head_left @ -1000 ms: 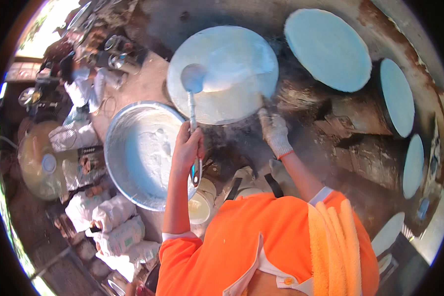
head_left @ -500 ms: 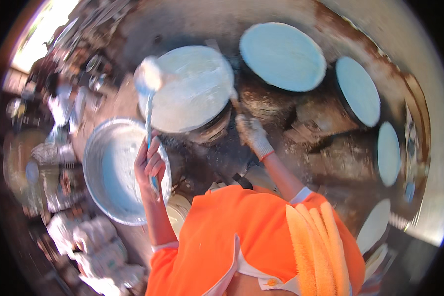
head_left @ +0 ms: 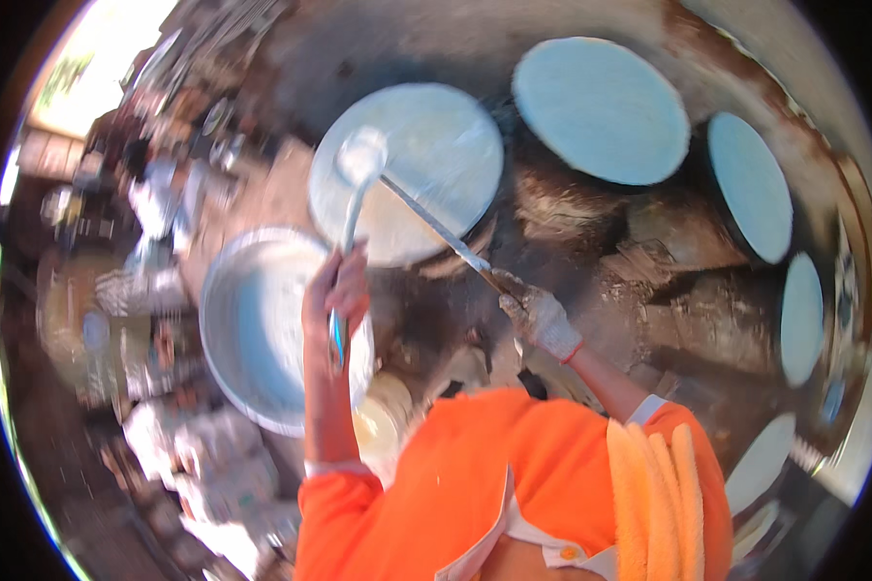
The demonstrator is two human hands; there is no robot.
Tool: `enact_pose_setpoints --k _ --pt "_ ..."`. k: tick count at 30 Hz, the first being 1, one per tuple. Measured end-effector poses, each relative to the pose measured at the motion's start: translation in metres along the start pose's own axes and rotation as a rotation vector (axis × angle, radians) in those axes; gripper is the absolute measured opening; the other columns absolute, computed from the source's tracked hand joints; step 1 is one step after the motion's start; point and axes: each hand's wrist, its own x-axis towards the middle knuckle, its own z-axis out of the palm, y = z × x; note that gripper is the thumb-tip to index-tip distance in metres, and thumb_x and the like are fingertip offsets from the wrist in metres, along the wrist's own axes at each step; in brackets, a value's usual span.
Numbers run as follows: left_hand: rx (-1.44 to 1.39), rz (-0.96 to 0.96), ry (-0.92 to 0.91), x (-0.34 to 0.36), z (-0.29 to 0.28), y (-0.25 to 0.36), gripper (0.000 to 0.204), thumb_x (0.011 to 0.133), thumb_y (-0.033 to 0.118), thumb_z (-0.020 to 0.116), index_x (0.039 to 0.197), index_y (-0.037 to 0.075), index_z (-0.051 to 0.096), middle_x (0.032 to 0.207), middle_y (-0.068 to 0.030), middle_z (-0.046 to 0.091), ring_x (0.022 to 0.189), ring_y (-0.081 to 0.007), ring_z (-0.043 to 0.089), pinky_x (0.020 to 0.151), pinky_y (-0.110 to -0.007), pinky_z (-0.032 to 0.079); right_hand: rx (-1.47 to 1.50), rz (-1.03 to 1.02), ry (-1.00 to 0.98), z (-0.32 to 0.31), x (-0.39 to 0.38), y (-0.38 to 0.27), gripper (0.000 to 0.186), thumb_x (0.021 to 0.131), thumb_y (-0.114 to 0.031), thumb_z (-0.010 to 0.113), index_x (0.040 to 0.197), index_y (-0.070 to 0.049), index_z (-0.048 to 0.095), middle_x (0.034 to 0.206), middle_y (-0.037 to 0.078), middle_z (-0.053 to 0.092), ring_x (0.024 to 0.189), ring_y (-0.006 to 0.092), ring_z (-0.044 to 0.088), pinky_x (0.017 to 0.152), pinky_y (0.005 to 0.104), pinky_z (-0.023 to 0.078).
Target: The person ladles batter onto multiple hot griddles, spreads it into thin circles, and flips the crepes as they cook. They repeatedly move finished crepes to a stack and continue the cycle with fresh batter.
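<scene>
My bare left hand (head_left: 339,283) is closed around the handle of a long ladle (head_left: 361,157). The ladle's whitish bowl is over the left part of a large round pan (head_left: 446,126) with a pale, wet-looking surface. My right hand (head_left: 541,321), in a dirty light work glove, is closed on one end of a long thin stick (head_left: 431,223). That stick slants across the same pan, its tip close beside the ladle bowl; motion blur hides whether they touch. Left of my left hand stands a wide metal basin (head_left: 225,373) with milky white liquid (head_left: 271,320) inside.
Two more round pale pans (head_left: 601,111) (head_left: 749,184) sit on sooty brick bases to the right, with a smaller disc (head_left: 801,320) beyond. A pale bucket (head_left: 383,416) stands beside the basin. White sacks (head_left: 213,455) lie lower left. A person (head_left: 160,203) is at the far left.
The ladle bowl has moved from the pan's left edge inward over its surface. My right hand has come nearer me, and its stick now points toward the ladle. The whole view has shifted slightly.
</scene>
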Motion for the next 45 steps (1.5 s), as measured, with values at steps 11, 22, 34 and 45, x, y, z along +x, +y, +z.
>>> enact_pose_setpoints --k 11,22,34,45 --pt "0.753 0.042 0.123 -0.01 0.032 -0.004 0.031 0.097 0.018 0.027 0.117 -0.003 0.04 0.064 -0.001 0.036 0.032 -0.0029 0.029 0.027 -0.016 0.026 -0.376 0.605 0.008 -0.074 0.039 -0.013 0.02 0.09 -0.015 0.041 0.096 0.002 0.049 0.103 0.02 0.054 0.09 0.0256 0.057 0.071 0.0318 0.053" --pt "0.723 -0.041 0.298 0.035 0.03 -0.076 0.029 0.096 0.016 0.031 0.115 -0.003 0.041 0.066 -0.0007 0.036 0.036 -0.0039 0.031 0.031 -0.019 0.029 -0.938 0.628 0.279 -0.199 0.06 0.048 0.033 0.088 -0.024 0.041 0.12 -0.016 0.047 0.096 0.014 0.061 0.087 0.0297 0.062 0.068 0.0432 0.051" --pt "0.754 -0.247 0.273 0.082 0.034 -0.131 0.021 0.095 0.019 0.037 0.105 0.004 0.047 0.065 -0.0002 0.039 0.036 -0.0047 0.029 0.032 -0.02 0.027 -0.675 0.472 0.381 -0.2 0.01 0.103 0.036 0.088 -0.032 0.046 0.1 -0.002 0.06 0.08 0.023 0.061 0.075 0.0393 0.059 0.067 0.0467 0.047" --pt "0.753 -1.011 0.064 0.106 -0.042 -0.236 0.027 0.095 0.021 0.038 0.112 0.001 0.046 0.065 -0.0004 0.039 0.034 -0.004 0.029 0.029 -0.019 0.027 0.526 0.648 1.277 -0.022 -0.306 0.058 0.03 0.089 -0.011 0.043 0.116 0.0 0.05 0.1 0.015 0.061 0.09 0.0241 0.059 0.076 0.0325 0.048"
